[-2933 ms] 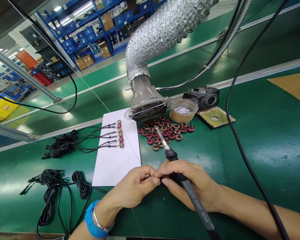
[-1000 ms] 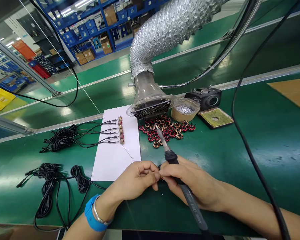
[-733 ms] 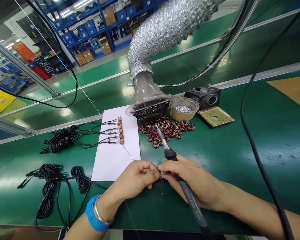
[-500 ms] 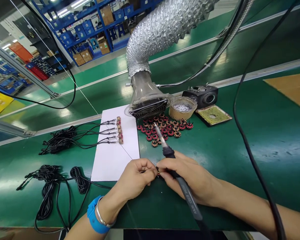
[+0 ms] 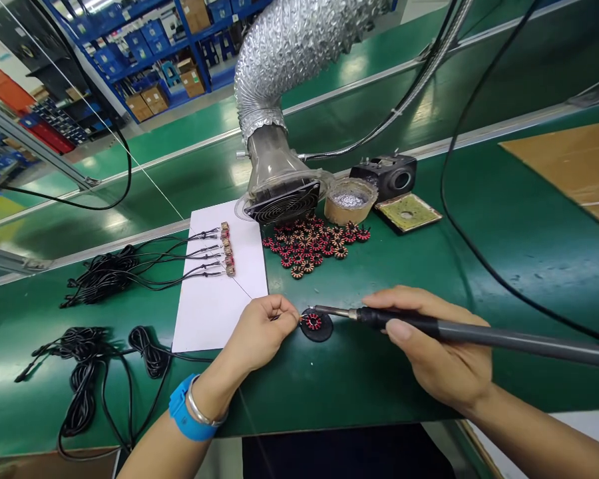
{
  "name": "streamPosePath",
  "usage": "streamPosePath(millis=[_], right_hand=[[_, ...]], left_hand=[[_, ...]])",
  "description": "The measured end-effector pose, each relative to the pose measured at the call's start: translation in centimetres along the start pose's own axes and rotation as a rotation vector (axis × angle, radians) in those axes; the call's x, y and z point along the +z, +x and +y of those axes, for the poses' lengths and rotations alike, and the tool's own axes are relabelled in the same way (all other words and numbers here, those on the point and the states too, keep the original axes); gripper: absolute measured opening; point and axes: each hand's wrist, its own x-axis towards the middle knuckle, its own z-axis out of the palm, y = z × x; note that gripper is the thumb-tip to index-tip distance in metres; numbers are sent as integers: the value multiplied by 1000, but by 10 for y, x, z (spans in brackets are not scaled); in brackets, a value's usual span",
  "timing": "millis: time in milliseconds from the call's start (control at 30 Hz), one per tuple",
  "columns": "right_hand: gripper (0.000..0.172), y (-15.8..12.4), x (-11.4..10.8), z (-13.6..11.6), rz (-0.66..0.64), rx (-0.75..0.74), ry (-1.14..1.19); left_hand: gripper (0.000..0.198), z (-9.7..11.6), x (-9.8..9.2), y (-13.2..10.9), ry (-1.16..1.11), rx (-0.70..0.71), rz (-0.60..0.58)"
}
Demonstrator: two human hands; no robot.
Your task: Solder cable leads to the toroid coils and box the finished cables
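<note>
1. The left hand (image 5: 259,336) has its fingertips pinched together on a thin lead (image 5: 303,318) at a red-and-copper coil (image 5: 313,322).
2. That coil lies on a black disc (image 5: 324,332), between the hands.
3. The right hand (image 5: 429,339) wraps a soldering iron (image 5: 404,319), with its tip just above the coil.
4. The green bench's front edge (image 5: 339,428) runs close below both hands.
5. Left of the disc, a paper sheet (image 5: 204,313) carries a row of wired coils (image 5: 227,249); black cables (image 5: 100,279) lie beyond it.
6. Ahead sit a coil pile (image 5: 304,246), a fume extractor (image 5: 282,203), and a solder tin (image 5: 349,199).
7. A black cable (image 5: 444,166) hangs to the right.
</note>
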Motion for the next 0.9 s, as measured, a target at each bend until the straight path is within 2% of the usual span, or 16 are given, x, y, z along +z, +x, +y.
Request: streamPosePath(millis=[167,900], right_hand=[[9,-3,4,2,46,61,-13],[8,-2,5,-1,-3,42,-5]], left_hand=[[12,0,2,2,7,11,-20],[13,3,2,1,36,-2,-29]])
